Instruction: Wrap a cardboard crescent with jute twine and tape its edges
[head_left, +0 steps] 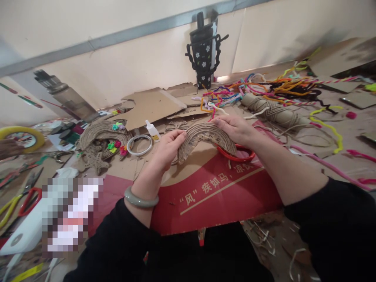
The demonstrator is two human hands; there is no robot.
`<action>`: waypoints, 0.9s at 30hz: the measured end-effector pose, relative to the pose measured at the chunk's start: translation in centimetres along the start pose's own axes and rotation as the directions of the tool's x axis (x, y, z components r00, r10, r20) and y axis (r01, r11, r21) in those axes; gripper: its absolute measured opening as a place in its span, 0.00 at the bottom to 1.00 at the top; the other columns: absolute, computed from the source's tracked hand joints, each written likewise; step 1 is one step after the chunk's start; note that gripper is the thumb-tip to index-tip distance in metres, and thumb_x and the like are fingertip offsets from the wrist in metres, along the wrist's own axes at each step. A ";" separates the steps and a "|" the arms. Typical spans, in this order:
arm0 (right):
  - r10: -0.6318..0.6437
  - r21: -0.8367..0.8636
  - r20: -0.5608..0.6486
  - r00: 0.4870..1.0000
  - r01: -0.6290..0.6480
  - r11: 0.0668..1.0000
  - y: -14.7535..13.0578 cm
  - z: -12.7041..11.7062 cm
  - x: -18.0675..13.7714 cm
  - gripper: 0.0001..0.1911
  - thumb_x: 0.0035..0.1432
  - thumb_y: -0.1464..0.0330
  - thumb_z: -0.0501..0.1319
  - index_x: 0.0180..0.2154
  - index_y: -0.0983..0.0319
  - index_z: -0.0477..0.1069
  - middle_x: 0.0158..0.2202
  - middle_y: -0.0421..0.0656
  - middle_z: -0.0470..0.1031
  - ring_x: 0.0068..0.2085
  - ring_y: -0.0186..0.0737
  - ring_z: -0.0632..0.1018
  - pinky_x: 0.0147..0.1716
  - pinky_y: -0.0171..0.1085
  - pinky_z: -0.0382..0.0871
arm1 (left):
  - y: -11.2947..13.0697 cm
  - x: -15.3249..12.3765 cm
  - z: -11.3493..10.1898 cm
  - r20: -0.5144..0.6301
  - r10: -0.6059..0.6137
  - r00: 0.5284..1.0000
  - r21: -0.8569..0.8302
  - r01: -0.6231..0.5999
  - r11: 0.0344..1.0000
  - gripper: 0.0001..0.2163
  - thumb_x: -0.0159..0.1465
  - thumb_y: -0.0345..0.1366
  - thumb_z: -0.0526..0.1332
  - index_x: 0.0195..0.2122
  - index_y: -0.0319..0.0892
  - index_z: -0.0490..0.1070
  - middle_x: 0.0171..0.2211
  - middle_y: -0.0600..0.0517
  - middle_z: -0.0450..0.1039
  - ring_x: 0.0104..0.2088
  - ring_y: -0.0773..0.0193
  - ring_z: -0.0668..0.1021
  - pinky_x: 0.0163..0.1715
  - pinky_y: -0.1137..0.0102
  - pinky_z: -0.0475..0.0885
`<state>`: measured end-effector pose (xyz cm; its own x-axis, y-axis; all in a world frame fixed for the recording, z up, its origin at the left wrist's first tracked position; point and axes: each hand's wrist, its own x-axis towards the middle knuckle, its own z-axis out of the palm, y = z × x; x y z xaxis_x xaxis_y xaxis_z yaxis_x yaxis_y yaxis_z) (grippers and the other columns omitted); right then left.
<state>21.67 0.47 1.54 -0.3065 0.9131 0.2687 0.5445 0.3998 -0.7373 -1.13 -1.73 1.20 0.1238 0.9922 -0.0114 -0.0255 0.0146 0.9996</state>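
Between my two hands I hold up an arch of cardboard covered with brown twine [190,135], its printed underside partly showing. My left hand [170,147] pinches the arch's left side, thumb on top. The fingers of my right hand [230,127] are closed on its upper right part. Behind the arch's right end lie red scissor handles [245,156], their blades hidden. Below is a red printed cardboard sheet [211,199]. A small white glue bottle [152,131] and a white ring-shaped roll [139,145] stand left of my left hand.
A twine-wrapped arch with pom-poms [96,135] lies at left, near yellow-handled scissors [17,203] and a tape roll [26,139] touched by another person's hand. A twine spool [270,109], pipe cleaners [293,88] and a black tumbler [204,55] are behind.
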 end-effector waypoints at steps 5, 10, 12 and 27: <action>-0.059 -0.159 -0.012 0.998 0.057 0.986 -0.6 0.1 -0.4 0.25 0.59 0.55 0.58 0.51 0.64 0.72 0.43 0.49 0.78 0.41 0.47 0.77 0.43 0.44 0.70 | 0.0 0.2 0.2 -0.039 -0.075 0.996 0.000 0.075 0.997 0.04 0.57 0.34 0.65 0.29 0.38 0.75 0.23 0.55 0.73 0.23 0.72 0.70 0.26 0.76 0.65; -0.152 -0.385 0.036 0.988 0.154 0.910 -1.0 0.6 -0.9 0.35 0.52 0.61 0.66 0.60 0.67 0.65 0.56 0.55 0.72 0.55 0.55 0.73 0.54 0.51 0.67 | 0.0 0.4 0.3 -0.065 -0.082 0.995 -0.007 0.081 0.997 0.04 0.59 0.32 0.63 0.28 0.37 0.74 0.23 0.54 0.73 0.23 0.73 0.70 0.24 0.76 0.64; -0.158 -0.419 0.057 0.986 0.167 0.893 -1.0 0.7 -1.0 0.32 0.54 0.62 0.64 0.59 0.66 0.65 0.56 0.54 0.72 0.56 0.55 0.73 0.55 0.51 0.67 | -0.1 0.4 0.3 -0.065 -0.067 0.996 0.006 0.068 0.998 0.04 0.59 0.33 0.63 0.30 0.38 0.74 0.23 0.54 0.73 0.23 0.73 0.70 0.24 0.76 0.64; -0.070 -0.537 0.143 0.987 0.137 0.832 -2.0 1.2 -1.3 0.28 0.57 0.61 0.60 0.57 0.65 0.68 0.54 0.53 0.76 0.52 0.55 0.77 0.48 0.48 0.70 | -0.9 0.5 -0.3 -0.003 0.123 0.992 0.323 -0.115 0.940 0.10 0.54 0.35 0.65 0.38 0.39 0.75 0.26 0.53 0.75 0.26 0.68 0.74 0.28 0.71 0.67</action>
<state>20.01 -1.62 1.92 -0.4525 0.8621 0.2281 0.8306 0.5006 -0.2441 -1.37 -1.20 0.29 0.1167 0.9869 0.1111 0.2819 -0.1402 0.9492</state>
